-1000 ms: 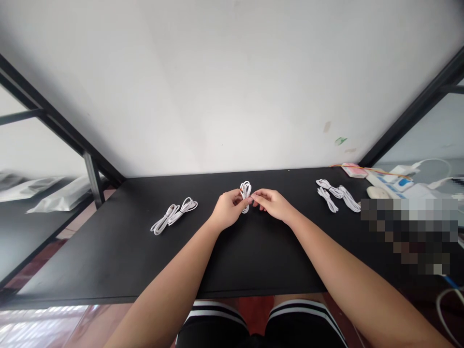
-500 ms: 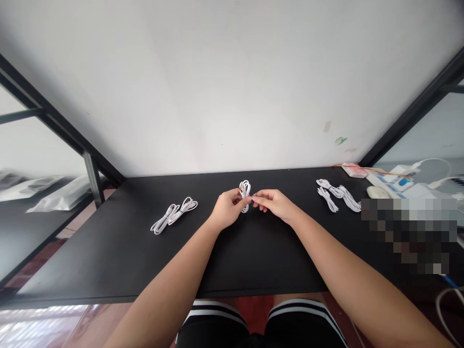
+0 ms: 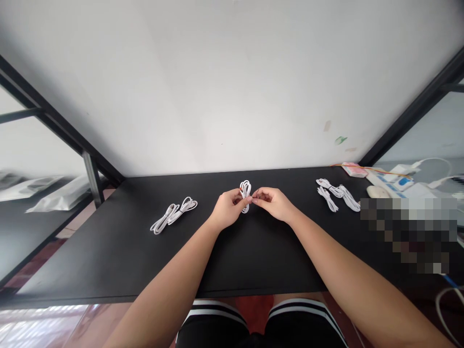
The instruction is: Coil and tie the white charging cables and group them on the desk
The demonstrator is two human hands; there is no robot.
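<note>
A white coiled cable (image 3: 245, 185) stands out against the black table at the centre, its loops bunched together at the waist. My left hand (image 3: 228, 209) pinches that coil between thumb and fingers. Close on its right, my right hand (image 3: 273, 202) has thumb and forefinger pressed together on a thin dark tie (image 3: 257, 194), which shows as a small curved strand. The tie's path around the coil is partly hidden by my fingertips.
Two coiled white cables (image 3: 174, 215) lie to the left on the black table (image 3: 108, 251). Several more bundles (image 3: 328, 198) lie right, near a white mouse (image 3: 377, 192), a power strip (image 3: 389, 181) and a pink item (image 3: 354, 169). A wall (image 3: 232, 96) rises behind; black frame bars flank it.
My right hand's fingers have shifted slightly and curled in, and more of the dark tie shows above the thumb. My left hand and the coil stay almost in place.
</note>
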